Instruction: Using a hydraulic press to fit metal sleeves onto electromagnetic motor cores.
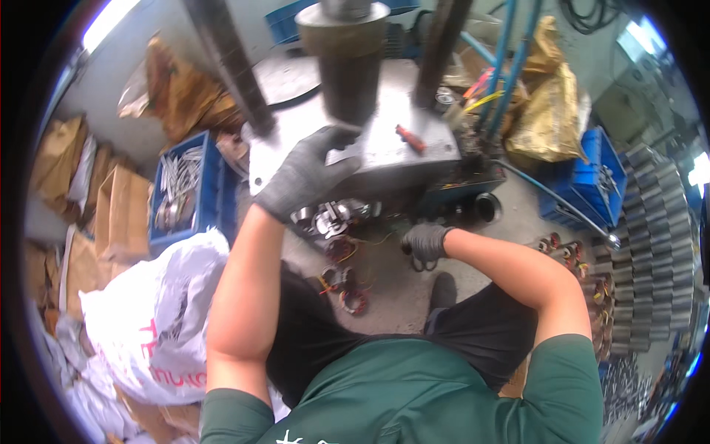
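My left hand, in a grey glove, is over the front of a pale metal press table. Its thumb and fingers are apart, with nothing visible between them, close to the foot of the thick steel press ram. A red-handled tool lies on the table to the right of the ram. Lower and to the right, my gloved right hand is in front of the table with its fingers curled. What it holds, if anything, is hidden. Shiny metal parts sit below the table's front edge.
Wire-wound motor stators lie on the floor between my legs. Blue crates with metal parts stand left, another blue crate right. Stacked metal cylinders line the right side. A white sack sits by my left arm.
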`<state>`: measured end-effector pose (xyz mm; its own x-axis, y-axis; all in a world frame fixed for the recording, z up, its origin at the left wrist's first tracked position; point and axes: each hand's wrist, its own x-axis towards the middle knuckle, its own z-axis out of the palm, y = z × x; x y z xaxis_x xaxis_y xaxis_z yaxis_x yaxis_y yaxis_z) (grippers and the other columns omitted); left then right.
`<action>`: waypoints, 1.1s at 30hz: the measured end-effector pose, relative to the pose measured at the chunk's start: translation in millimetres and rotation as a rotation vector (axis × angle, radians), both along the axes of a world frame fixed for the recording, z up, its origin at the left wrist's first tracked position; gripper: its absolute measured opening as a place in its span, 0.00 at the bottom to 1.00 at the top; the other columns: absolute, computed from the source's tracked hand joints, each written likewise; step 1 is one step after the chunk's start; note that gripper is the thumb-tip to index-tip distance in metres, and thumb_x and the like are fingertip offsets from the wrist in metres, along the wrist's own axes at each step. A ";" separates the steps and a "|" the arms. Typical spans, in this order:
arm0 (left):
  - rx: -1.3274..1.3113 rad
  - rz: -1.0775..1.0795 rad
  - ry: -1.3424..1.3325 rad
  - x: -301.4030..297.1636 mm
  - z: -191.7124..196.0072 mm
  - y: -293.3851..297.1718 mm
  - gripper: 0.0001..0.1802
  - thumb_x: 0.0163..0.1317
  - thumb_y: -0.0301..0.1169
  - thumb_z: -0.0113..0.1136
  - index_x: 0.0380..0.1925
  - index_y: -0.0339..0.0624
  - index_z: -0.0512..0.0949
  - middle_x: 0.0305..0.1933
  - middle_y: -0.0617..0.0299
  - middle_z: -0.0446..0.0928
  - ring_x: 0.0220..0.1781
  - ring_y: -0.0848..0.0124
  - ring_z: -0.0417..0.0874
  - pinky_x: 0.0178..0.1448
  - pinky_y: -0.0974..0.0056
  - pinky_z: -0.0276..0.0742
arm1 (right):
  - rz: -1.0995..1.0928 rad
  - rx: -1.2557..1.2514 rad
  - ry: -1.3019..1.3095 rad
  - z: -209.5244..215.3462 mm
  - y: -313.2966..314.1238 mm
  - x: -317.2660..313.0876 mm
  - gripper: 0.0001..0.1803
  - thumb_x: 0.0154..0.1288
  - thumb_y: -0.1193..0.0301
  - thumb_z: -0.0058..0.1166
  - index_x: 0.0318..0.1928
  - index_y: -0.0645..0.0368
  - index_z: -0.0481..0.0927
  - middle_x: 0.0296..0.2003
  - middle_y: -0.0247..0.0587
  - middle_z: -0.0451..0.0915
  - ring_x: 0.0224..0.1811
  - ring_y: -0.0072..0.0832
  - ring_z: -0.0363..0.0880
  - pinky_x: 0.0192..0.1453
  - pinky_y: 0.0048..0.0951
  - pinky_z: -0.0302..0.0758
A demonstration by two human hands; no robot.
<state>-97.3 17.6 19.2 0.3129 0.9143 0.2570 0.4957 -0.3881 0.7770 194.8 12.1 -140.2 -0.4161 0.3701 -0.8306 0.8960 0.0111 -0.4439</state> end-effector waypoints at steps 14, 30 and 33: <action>0.015 -0.023 0.143 2.6 1.4 5.2 0.30 0.63 0.42 0.72 0.63 0.44 0.80 0.56 0.46 0.86 0.60 0.52 0.86 0.67 0.54 0.80 | 0.470 0.591 0.385 -213.1 -73.0 -162.7 0.20 0.72 0.61 0.57 0.58 0.55 0.85 0.49 0.52 0.87 0.56 0.46 0.86 0.62 0.43 0.80; 0.088 -0.055 0.195 17.0 -5.4 14.2 0.29 0.64 0.45 0.69 0.62 0.44 0.80 0.53 0.42 0.85 0.57 0.46 0.86 0.64 0.50 0.81 | 0.594 0.526 -0.006 -140.4 -37.6 -85.7 0.24 0.64 0.54 0.60 0.52 0.57 0.88 0.47 0.59 0.87 0.50 0.52 0.86 0.58 0.49 0.79; 0.062 -0.035 0.138 17.5 -5.8 12.8 0.28 0.65 0.43 0.68 0.61 0.41 0.80 0.55 0.45 0.86 0.59 0.50 0.86 0.66 0.52 0.81 | 0.361 0.507 -0.001 -33.2 -13.4 -69.7 0.26 0.58 0.49 0.66 0.45 0.58 0.90 0.45 0.58 0.88 0.49 0.52 0.86 0.56 0.47 0.80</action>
<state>-79.8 30.4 13.3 0.3802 0.8862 0.2648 0.5813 -0.4517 0.6768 125.0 -1.3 -173.4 -0.5877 0.5551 -0.5886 0.7970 0.5224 -0.3032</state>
